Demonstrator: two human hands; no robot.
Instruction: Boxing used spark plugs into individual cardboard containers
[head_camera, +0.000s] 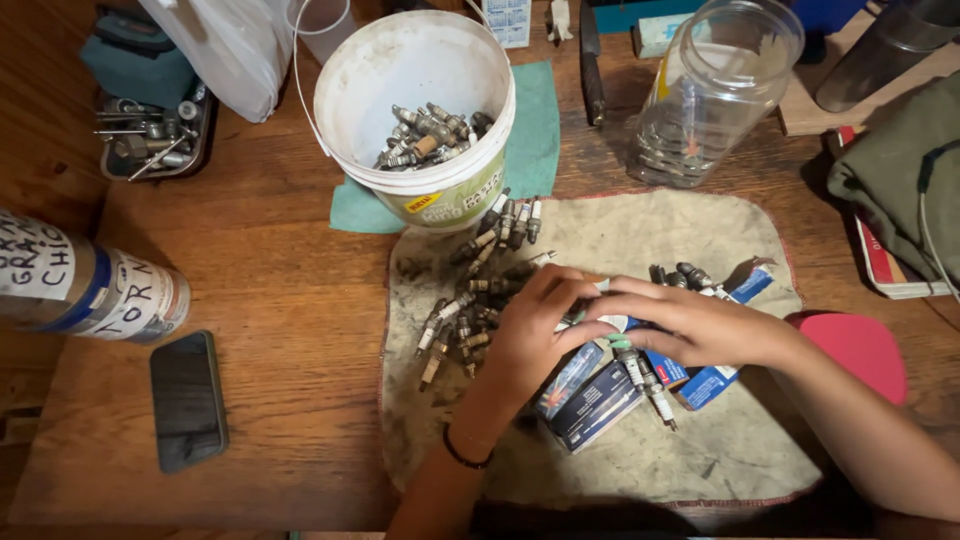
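Hands (610, 325) over blue boxes (600, 395), spark plugs (465, 320) beside.

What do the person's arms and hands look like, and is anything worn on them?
Both forearms are bare, with no sleeves and no gloves in view. The left hand has a thin dark band around its wrist. The right hand shows no ring, watch or bracelet. Both hands are slim, with short nails as far as can be seen.
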